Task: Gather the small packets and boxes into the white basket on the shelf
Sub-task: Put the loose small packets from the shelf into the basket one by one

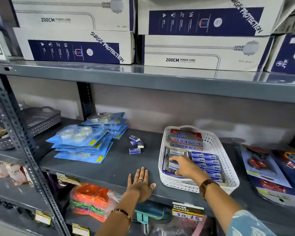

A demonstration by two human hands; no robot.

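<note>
Head view: the left hand lies flat, fingers spread, on the grey shelf edge. Just right, the right hand reaches into the white basket, fingers closed on a small packet. Farther back, loose small boxes sit beside blue tape packs.

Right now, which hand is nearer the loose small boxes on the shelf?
Left. The left hand lies flat on the shelf below the boxes; the right hand is inside the basket.

Bright, even overhead light; glare on the upper shelf; wide-angle bending and blur at edges
</note>
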